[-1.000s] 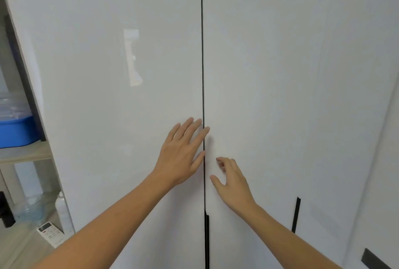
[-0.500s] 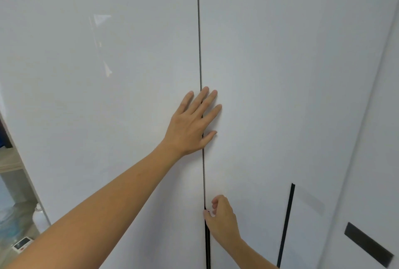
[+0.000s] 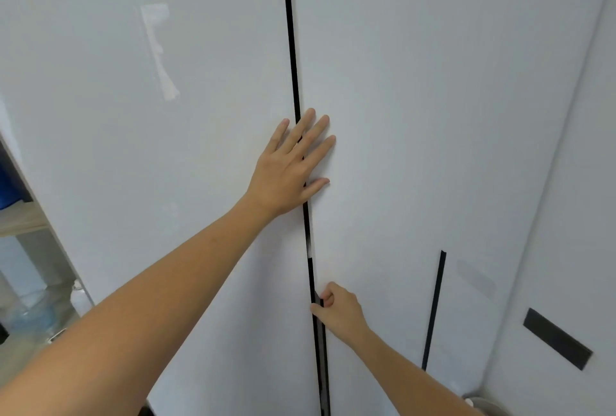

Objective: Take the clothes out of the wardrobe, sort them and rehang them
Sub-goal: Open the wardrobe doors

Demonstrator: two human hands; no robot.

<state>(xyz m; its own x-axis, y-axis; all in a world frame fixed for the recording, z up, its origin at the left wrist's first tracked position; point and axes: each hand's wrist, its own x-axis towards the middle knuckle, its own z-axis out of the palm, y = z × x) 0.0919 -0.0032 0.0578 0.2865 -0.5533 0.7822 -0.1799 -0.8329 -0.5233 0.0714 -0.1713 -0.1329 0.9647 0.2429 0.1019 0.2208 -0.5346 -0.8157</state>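
Observation:
Two glossy white wardrobe doors fill the view, the left door (image 3: 150, 148) and the right door (image 3: 416, 115), with a dark gap (image 3: 293, 48) between them. My left hand (image 3: 290, 165) lies flat with straight fingers across the gap, pressing on both doors. Lower down, my right hand (image 3: 336, 310) curls its fingers round the black handle strip (image 3: 316, 282) on the right door's inner edge. No clothes are visible; the inside is hidden.
A further white door panel (image 3: 566, 215) with a black handle recess (image 3: 556, 337) stands at the right, and another black strip (image 3: 433, 309) marks the right door's far edge. At the left is an open shelf (image 3: 20, 219) with a blue box and a water bottle (image 3: 30, 315) below.
The gap between the doors has widened slightly. My right hand dropped from the door face to the handle strip and curled round it; my left hand slid up across the gap.

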